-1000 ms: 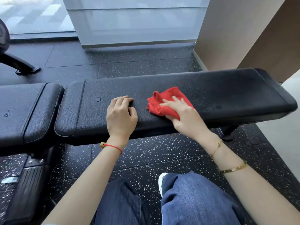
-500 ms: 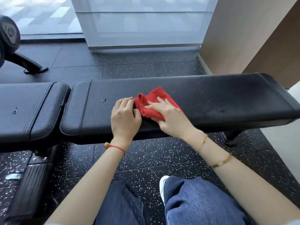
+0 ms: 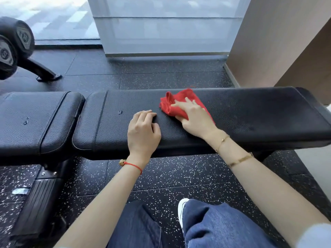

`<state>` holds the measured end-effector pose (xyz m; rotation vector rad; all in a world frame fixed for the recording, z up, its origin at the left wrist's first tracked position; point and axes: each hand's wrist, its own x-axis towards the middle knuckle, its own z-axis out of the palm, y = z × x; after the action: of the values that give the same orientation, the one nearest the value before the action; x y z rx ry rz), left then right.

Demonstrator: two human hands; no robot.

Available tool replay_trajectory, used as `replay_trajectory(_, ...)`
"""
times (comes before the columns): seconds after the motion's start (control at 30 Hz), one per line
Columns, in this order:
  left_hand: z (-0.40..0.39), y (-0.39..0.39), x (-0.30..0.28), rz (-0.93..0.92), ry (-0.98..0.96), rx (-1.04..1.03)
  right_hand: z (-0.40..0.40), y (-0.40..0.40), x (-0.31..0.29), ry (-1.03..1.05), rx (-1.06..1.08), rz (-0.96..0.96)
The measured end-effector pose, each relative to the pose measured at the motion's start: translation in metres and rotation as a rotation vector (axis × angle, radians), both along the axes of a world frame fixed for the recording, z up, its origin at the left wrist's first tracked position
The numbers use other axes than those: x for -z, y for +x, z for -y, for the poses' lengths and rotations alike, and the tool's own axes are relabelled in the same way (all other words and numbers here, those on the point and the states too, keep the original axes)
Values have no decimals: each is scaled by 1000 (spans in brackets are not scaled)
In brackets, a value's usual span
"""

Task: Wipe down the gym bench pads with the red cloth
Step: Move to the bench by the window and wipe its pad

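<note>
A long black bench pad (image 3: 250,115) runs across the middle of the view, and a shorter black seat pad (image 3: 35,120) adjoins it on the left. A crumpled red cloth (image 3: 172,102) lies on the long pad near its far edge. My right hand (image 3: 195,115) presses on the cloth with straight, spread fingers. My left hand (image 3: 143,131) rests on the same pad just left of the cloth, its fingers bent at the tips and holding nothing. Small droplets or marks (image 3: 120,112) show on both pads.
The bench frame and a ribbed foot step (image 3: 37,203) sit under the seat pad at lower left. Dumbbells on a rack leg (image 3: 16,43) stand at far left. A beige wall (image 3: 279,42) rises at back right, and glass panels stand behind. My knees in jeans (image 3: 215,228) are below.
My right hand slid the red cloth left until it nearly touched my left hand, then back right and toward the pad's far edge. My left hand stayed in place.
</note>
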<state>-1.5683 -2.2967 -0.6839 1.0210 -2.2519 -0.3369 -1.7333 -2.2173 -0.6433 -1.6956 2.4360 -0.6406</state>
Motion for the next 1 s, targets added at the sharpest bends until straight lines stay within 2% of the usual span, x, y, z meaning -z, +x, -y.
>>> replay_trajectory(0.1,-2,2,-6,-19,7,25,-20,11,5,-15,-147,-4)
replay_trajectory(0.2,4,17,-13,-91,-43,-3,-17,6,4,-15,-151,37)
replay_trajectory(0.33,34,57,-21,-123,-110,-163,33,4,-1,4,-87,28)
replay_trajectory(0.47,74,95,-18,-43,-31,-343,93,31,-6,31,-85,56)
replay_trajectory(0.57,91,109,-6,-15,43,-368,106,70,-3,30,-220,26)
replay_trajectory(0.67,92,110,0,-54,68,-367,82,92,2,12,-391,-2)
replay_trajectory(0.73,92,108,1,-66,62,-379,61,85,5,-9,-429,-1)
replay_trajectory(0.83,93,109,3,-77,60,-380,54,58,4,-19,-314,11)
replay_trajectory(0.93,95,110,4,-84,71,-382,87,42,-3,-1,-122,25)
replay_trajectory(1.0,95,109,3,-85,78,-383,114,50,-6,20,-75,28)
